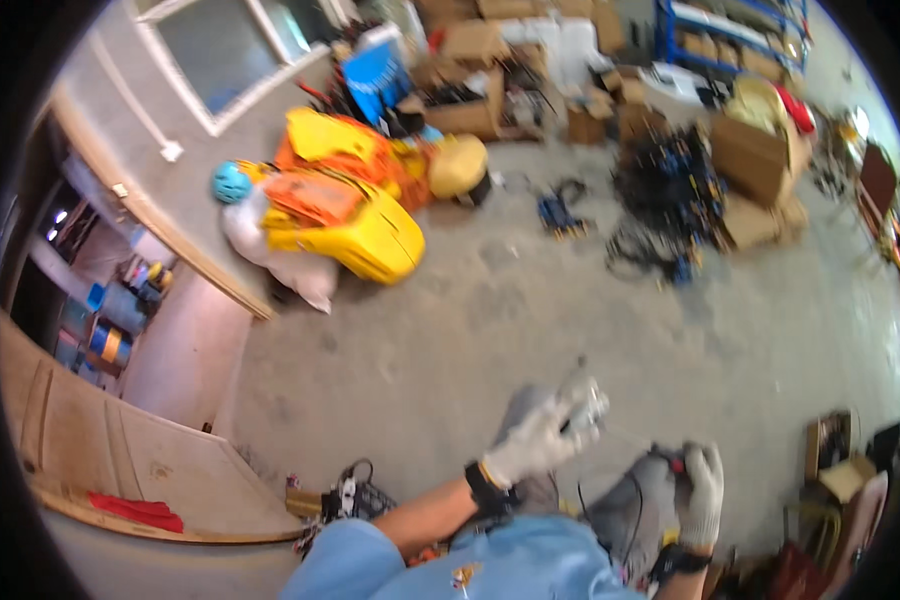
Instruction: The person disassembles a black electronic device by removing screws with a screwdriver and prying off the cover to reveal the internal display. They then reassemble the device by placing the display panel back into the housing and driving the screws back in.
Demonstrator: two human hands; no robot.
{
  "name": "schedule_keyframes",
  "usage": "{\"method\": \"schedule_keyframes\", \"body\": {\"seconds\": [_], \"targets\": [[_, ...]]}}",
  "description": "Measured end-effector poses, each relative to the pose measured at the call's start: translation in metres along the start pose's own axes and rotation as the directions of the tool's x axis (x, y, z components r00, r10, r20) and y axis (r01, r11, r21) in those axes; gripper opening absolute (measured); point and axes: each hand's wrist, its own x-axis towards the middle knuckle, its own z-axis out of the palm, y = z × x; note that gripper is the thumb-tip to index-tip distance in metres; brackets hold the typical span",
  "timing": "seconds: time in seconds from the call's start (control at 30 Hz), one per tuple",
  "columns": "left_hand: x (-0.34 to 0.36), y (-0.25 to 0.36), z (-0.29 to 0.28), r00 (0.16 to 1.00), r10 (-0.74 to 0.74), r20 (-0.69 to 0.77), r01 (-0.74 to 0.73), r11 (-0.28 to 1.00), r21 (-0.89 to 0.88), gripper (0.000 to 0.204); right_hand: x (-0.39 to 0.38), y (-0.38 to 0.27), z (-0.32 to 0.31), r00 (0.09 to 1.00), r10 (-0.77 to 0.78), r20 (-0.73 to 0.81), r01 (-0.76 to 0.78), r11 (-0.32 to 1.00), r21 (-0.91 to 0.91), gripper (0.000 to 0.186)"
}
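My left hand (538, 440), in a white work glove, is closed around a small silvery metal part (592, 408) above my lap. A short dark tip stands up beyond that part. Right of it, my right hand (705, 490), also gloved, grips a thin-shafted tool with a red and dark handle (678, 464). Its pale, thin shaft seems to point left toward the metal part, without clearly touching it. The tool's exact kind is blurred. A thin dark cord hangs between my hands over my grey trousers (625, 500). Black bands circle both my wrists.
Yellow and orange plastic body panels (370, 235) lie ahead left by a doorway. Black and blue parts (670, 200) are heaped ahead right beside cardboard boxes (750, 160). A wooden door (140, 450) stands at my left. A box-laden chair (840, 490) is at the right.
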Motion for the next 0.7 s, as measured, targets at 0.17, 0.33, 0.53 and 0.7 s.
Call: {"method": "schedule_keyframes", "body": {"seconds": [0.17,0.33,0.53,0.7], "targets": [[0.016,0.007,-0.026,0.975,-0.201,0.092,0.211,0.971,-0.115,0.069,0.007,-0.011,0.017,0.998,-0.045,0.042,0.044,0.999,0.029,0.036],[0.022,0.002,-0.018,0.967,-0.225,0.117,0.243,0.955,-0.171,0.071,0.007,-0.018,0.014,0.999,0.033,-0.024,-0.034,0.999,-0.03,0.031],[0.016,-0.001,-0.009,0.968,-0.226,0.106,0.245,0.942,-0.231,0.072,0.003,-0.005,0.005,0.998,-0.033,-0.058,0.027,0.994,-0.109,0.035],[0.014,-0.008,-0.006,0.935,-0.308,0.175,0.354,0.831,-0.429,0.062,0.001,-0.009,-0.011,0.996,0.06,-0.07,-0.057,0.997,0.042,0.039]]}}
